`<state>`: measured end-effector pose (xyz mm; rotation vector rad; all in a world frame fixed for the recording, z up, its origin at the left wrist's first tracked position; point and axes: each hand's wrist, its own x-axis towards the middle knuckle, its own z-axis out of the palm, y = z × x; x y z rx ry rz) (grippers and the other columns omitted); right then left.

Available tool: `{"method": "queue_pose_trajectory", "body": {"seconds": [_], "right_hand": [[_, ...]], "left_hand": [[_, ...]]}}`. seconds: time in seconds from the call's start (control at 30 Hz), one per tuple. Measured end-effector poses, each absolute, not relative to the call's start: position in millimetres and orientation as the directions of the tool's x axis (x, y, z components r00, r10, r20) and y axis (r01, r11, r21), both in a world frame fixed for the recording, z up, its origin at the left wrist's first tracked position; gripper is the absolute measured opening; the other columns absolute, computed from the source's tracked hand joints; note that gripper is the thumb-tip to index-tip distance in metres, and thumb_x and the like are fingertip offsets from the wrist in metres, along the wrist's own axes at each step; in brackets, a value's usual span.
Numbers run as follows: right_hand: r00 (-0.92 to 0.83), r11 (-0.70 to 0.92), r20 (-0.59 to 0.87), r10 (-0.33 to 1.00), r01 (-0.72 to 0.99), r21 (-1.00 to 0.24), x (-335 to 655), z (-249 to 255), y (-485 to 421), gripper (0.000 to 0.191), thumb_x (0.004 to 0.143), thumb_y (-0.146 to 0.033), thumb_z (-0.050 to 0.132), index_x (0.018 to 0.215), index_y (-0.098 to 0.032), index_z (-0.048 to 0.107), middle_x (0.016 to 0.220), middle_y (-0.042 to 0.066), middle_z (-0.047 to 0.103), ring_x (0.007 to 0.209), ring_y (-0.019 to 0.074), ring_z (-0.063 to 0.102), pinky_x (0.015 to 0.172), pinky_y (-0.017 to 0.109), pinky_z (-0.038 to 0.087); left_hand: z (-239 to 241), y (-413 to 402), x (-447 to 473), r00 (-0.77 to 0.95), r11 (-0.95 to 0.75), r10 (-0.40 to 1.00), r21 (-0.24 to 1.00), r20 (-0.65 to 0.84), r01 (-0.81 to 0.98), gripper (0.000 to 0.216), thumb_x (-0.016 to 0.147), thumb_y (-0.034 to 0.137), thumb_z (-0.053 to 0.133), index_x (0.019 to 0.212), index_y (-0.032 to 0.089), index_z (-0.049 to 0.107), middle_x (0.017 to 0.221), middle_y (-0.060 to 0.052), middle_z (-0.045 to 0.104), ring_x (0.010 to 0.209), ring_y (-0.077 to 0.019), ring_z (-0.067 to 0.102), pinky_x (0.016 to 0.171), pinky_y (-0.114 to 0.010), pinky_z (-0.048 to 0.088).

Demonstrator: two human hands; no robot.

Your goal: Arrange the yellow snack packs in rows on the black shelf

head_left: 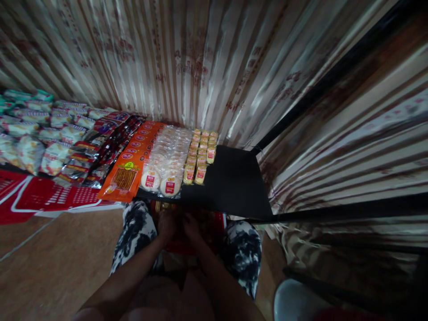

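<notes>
Both my hands are down in a red basket point(219, 222) between my knees, under the front edge of a black shelf point(234, 178). My left hand point(167, 225) is at the basket's left side, close to some small yellowish packets point(164, 206). A short way to its right is my right hand point(191, 226), over dark contents that I cannot make out. Deep shadow hides the fingers of both hands. On the shelf above stand rows of small yellow wrapped snacks point(200, 158), beside round white crackers point(170, 183) in clear wrappers.
Left along the shelf lie an orange snack bag point(123, 174), dark red packets point(100, 147) and several white packets point(56, 158). A red shopping basket point(70, 196) is below them. Striped curtain point(187, 58) hangs behind; black poles point(284, 120) frame the right. A pale stool point(294, 298) stands lower right.
</notes>
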<state>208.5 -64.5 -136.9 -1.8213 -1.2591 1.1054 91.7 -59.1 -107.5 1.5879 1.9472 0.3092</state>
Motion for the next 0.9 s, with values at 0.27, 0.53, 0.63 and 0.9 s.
{"method": "queue_pose_trajectory", "body": {"seconds": [0.27,0.53,0.63,0.9], "right_hand": [[0.252,-0.283,-0.198,0.947,0.367,-0.886,224.3,-105.8,-73.8,0.03,0.073,-0.028,0.05,0.097,-0.021,0.066,0.105,0.007,0.067,0.103,0.024,0.061,0.096,0.043,0.042],[0.211,-0.17,-0.123,0.97,0.225,-0.959,238.3,-69.3,-93.1,0.031,0.074,-0.037,0.053,0.097,-0.02,0.064,0.094,0.007,0.07,0.086,0.0225,0.065,0.08,0.04,0.052],[0.169,-0.153,-0.113,0.979,0.25,-0.956,247.2,-51.7,-98.3,0.032,0.076,-0.036,0.052,0.102,-0.019,0.062,0.094,0.008,0.069,0.086,0.0224,0.065,0.079,0.04,0.052],[0.164,-0.032,0.011,0.986,0.258,-0.966,261.1,-9.2,-93.6,0.043,0.079,-0.032,0.049,0.118,-0.016,0.054,0.109,0.012,0.062,0.089,0.0196,0.063,0.078,0.035,0.053]], "left_hand": [[-85.8,-73.0,89.1,-0.226,0.507,0.862,0.765,-0.454,0.398,0.031,0.077,0.011,0.048,0.105,0.01,0.059,0.104,-0.012,0.066,0.099,-0.0192,0.061,0.086,-0.028,0.044],[-54.7,-91.9,92.7,-0.123,0.588,0.79,0.799,-0.601,-0.126,0.024,0.066,0.017,0.054,0.088,0.012,0.061,0.062,0.002,0.062,0.056,-0.0113,0.057,0.056,-0.022,0.045],[-32.2,-94.5,91.8,-0.049,0.584,0.79,0.775,-0.611,-0.241,0.024,0.061,0.02,0.059,0.084,0.012,0.061,0.058,0.004,0.06,0.053,-0.0103,0.054,0.053,-0.021,0.042],[20.4,-96.0,101.4,0.138,0.568,0.81,0.706,-0.57,-0.423,0.037,0.058,0.019,0.067,0.095,0.013,0.061,0.079,-0.004,0.068,0.066,-0.0131,0.061,0.06,-0.022,0.045]]}}
